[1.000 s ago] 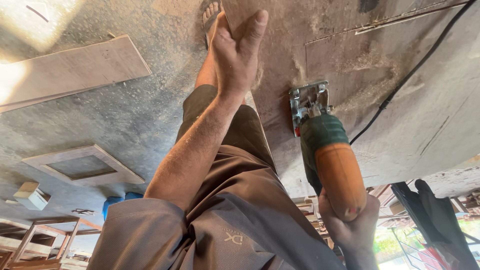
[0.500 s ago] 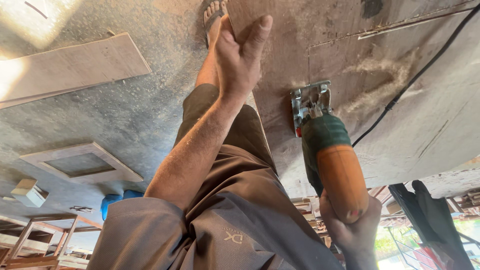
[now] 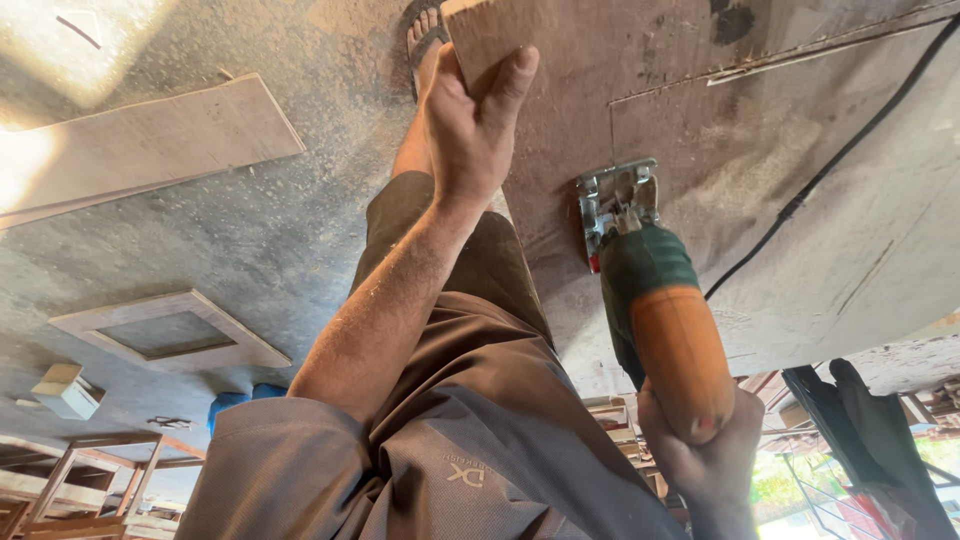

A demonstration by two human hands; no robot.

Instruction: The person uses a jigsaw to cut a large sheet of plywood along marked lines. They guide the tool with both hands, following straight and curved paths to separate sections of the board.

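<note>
With a cut line visible ahead of the jigsaw [image 3: 650, 300] in the plywood sheet [image 3: 800, 180], the right hand [image 3: 700, 450] grips its handle closed, while the left hand [image 3: 470, 130] clasps the sheet's edge, cut unfinished.

Left hand [image 3: 475, 130] extended, fingers curled closed; right hand [image 3: 705, 455] clenched, arm bent.

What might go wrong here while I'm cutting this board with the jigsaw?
1. The left hand grips the board edge not far from the jigsaw; a slip might bring them together.
2. The black cord lies across the board and may snag.
3. The sandalled foot sits near the board's edge, unprotected.
</note>
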